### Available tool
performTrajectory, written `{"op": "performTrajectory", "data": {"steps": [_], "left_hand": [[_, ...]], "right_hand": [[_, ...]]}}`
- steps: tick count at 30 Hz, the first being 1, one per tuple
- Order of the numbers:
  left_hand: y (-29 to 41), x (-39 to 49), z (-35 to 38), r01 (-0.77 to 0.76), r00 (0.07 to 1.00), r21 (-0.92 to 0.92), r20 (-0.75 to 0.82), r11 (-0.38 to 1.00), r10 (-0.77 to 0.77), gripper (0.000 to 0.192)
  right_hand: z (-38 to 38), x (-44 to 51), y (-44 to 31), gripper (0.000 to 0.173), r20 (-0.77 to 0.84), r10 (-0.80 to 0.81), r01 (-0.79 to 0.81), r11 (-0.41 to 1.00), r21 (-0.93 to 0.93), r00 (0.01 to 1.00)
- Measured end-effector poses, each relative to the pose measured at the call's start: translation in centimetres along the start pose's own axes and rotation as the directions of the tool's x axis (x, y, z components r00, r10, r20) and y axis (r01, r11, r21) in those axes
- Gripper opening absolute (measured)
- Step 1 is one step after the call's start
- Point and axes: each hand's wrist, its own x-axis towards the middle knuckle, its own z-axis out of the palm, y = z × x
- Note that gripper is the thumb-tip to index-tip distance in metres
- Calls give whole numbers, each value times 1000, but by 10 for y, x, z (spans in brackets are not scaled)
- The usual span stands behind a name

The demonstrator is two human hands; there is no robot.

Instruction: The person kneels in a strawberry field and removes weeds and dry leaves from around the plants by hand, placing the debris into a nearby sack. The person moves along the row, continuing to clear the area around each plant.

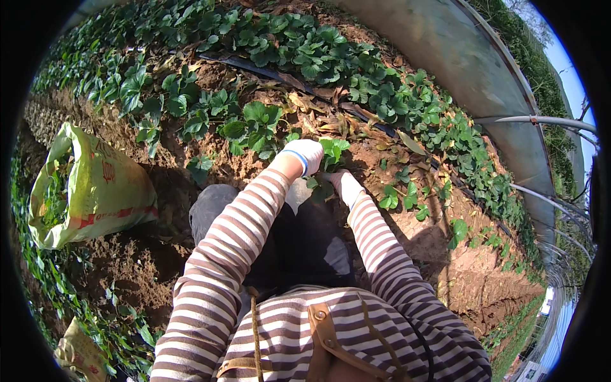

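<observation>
A strawberry plant [334, 149] with bright green leaves stands between my two gloved hands on the soil bed. My left hand [306, 153], in a white knit glove with a blue-edged cuff, is curled at the left side of this plant; its fingertips are hidden, so its grip cannot be told. Lower and to the right, my right hand [345, 185], also gloved, is at the plant's base among stems and leaves. What its fingers hold is unclear. A darker leaf [322, 191] hangs just below, over my knees.
An open yellow-green woven sack [114, 186] holding leaves stands at left. Another sack [81, 351] lies lower left. Rows of strawberry plants [305, 47] and a black drip hose [258, 69] cross ahead. Plastic greenhouse film [458, 62] and metal hoops [530, 119] rise at right.
</observation>
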Motion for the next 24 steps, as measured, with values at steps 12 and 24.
{"op": "performTrajectory", "data": {"steps": [12, 24], "left_hand": [[32, -13, 15, -134, 971, -38, 194, 990, 139, 30], [50, -72, 8, -2, 997, 76, 72, 997, -4, 35]], "right_hand": [[-23, 101, 91, 39, -259, -285, 349, 902, 253, 923], [41, 43, 38, 19, -100, -185, 198, 655, 729, 978]]}}
